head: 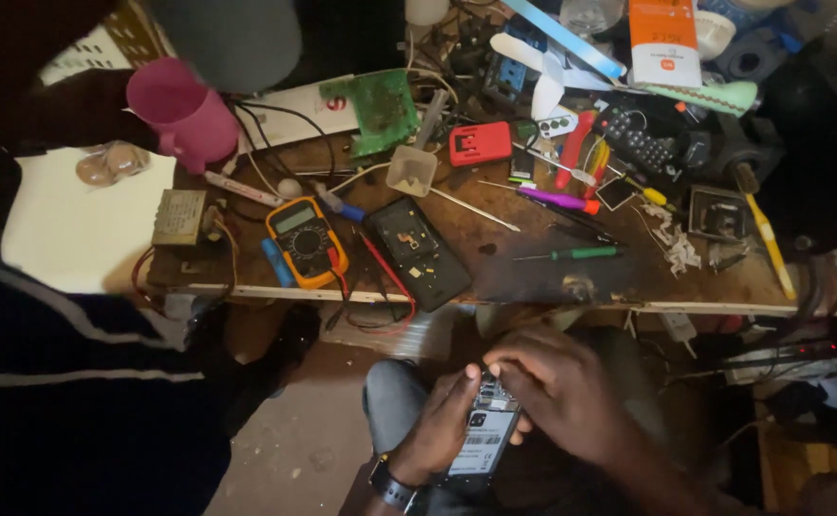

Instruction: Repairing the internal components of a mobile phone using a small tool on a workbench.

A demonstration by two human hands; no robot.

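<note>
Below the workbench edge, my left hand holds a small mobile phone with its back cover off, showing a white label inside. My right hand rests over the phone's upper end, fingertips on its top part. A dark watch sits on my left wrist. On the bench above lie an opened black phone, a yellow multimeter with red leads, and a green-handled screwdriver.
The wooden workbench is crowded: a green circuit board, red box, remote control, clear plastic cup, pens and tools. Another person in dark striped clothing stands at left beside a pink cup.
</note>
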